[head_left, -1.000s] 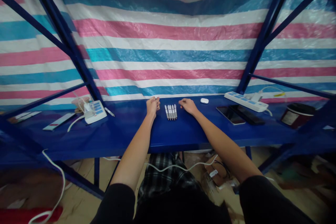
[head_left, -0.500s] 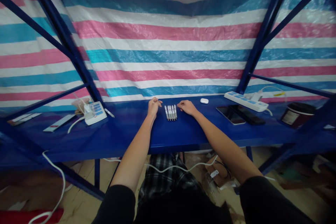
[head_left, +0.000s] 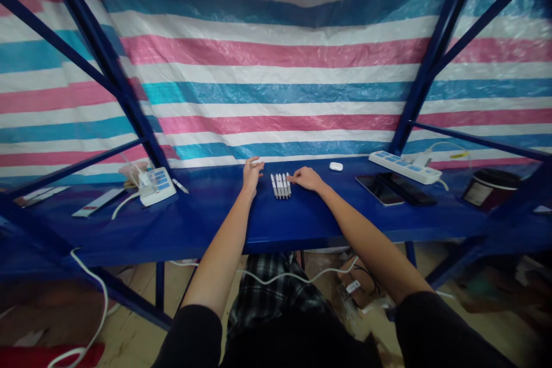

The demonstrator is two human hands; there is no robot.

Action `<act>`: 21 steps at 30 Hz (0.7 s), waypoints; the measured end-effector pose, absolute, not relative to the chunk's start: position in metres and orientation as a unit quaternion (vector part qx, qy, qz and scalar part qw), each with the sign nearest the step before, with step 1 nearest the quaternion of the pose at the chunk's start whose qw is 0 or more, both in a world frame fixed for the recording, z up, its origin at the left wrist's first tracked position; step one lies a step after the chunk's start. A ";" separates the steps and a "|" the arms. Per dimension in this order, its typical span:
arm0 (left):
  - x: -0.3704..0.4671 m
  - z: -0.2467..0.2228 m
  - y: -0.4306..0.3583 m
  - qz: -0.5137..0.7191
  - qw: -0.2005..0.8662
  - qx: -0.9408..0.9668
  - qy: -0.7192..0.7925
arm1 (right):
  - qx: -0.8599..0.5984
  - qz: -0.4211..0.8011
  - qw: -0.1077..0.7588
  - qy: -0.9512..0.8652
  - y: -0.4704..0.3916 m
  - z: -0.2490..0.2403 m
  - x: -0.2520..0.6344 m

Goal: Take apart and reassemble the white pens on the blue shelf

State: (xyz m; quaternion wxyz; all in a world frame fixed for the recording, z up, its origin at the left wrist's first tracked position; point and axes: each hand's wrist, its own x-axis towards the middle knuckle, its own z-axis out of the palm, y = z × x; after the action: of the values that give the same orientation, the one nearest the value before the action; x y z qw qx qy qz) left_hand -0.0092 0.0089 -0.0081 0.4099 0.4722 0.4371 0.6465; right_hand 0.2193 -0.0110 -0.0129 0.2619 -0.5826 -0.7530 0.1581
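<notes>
Several slim white markers (head_left: 280, 186) with grey lower ends lie side by side in a neat row on the blue table (head_left: 207, 213). My left hand (head_left: 252, 175) is just left of the row and apart from it. Its fingers are spread, and I make out nothing held in them. From the right, my right hand (head_left: 305, 177) reaches the row with its fingers curled. Its fingertips are on the upper end of the rightmost marker (head_left: 288, 183) and partly cover it.
A small white case (head_left: 336, 167) lies behind my right hand. Two dark phones (head_left: 379, 190) and a white power strip (head_left: 405, 167) are on the right, near a dark tub (head_left: 489, 188). Another power strip (head_left: 157, 187) and a loose pen (head_left: 180, 186) are on the left. Blue frame posts flank the table.
My right hand has moved slightly left, and its fingertips now overlap the rightmost marker. My left hand's fingers have lifted and spread a little. The row has stayed in place.
</notes>
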 end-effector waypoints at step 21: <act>-0.008 -0.008 0.010 0.654 0.323 0.509 0.457 | -0.666 0.102 0.257 -0.693 -0.018 -0.006 0.214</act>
State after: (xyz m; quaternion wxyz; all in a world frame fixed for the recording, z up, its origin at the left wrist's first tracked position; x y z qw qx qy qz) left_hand -0.0077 0.0096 -0.0083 0.3232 0.5087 0.4567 0.6543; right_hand 0.2144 -0.0178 -0.0058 0.2565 -0.6657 -0.6933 0.1021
